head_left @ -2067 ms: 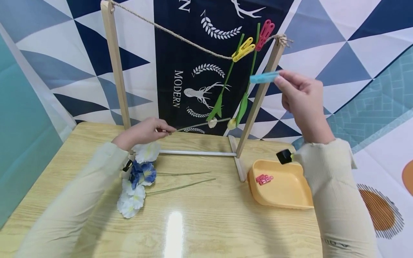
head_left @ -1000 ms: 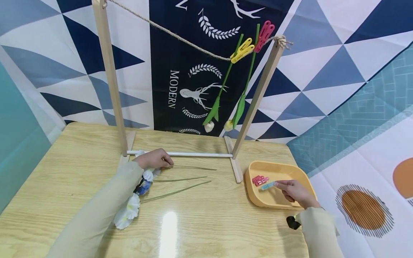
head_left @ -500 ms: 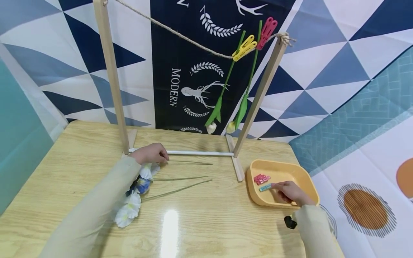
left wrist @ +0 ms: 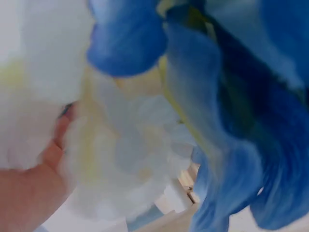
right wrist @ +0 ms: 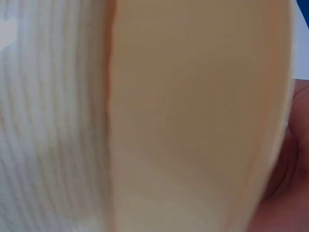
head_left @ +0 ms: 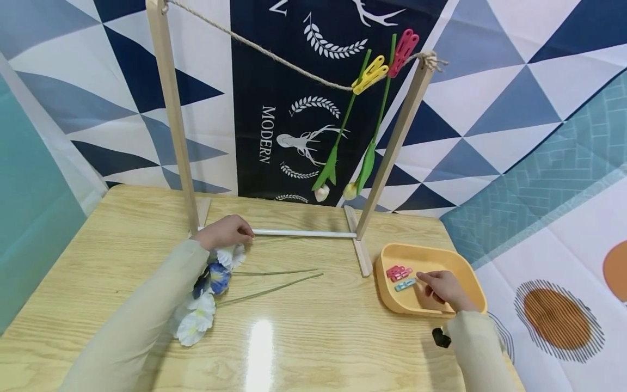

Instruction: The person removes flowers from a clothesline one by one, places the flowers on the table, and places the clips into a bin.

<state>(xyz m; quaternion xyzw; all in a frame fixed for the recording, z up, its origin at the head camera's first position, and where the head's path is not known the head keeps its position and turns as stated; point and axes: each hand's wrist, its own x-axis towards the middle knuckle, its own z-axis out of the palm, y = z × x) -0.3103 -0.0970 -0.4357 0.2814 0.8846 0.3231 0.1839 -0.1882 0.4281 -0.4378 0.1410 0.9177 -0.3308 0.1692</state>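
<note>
My left hand (head_left: 226, 232) is at the rack's lower left with its fingers curled, pinching the stem of a white artificial iris (head_left: 230, 256); the stem itself does not show against the white rod. In the left wrist view its petals (left wrist: 130, 159) cover much of the hand. Under my forearm lie a blue iris (head_left: 218, 276) and another white iris (head_left: 196, 321), stems pointing right. My right hand (head_left: 443, 288) is over the yellow tray (head_left: 455, 261), fingertips just off a light blue clothespin (head_left: 405, 285) on the tray floor. The tray wall hides much of this hand in the right wrist view.
A wooden rack (head_left: 173, 114) with a white rod (head_left: 303, 233) stands at the back. From its rope (head_left: 269, 54), yellow (head_left: 369, 75) and red (head_left: 404, 53) clothespins hold two tulips upside down. Pink clothespins (head_left: 398, 273) lie in the tray.
My right hand came down from beside the rope into the tray and let go of the light blue clothespin. My left hand lowered with the white iris, then rose slightly toward the rod.
</note>
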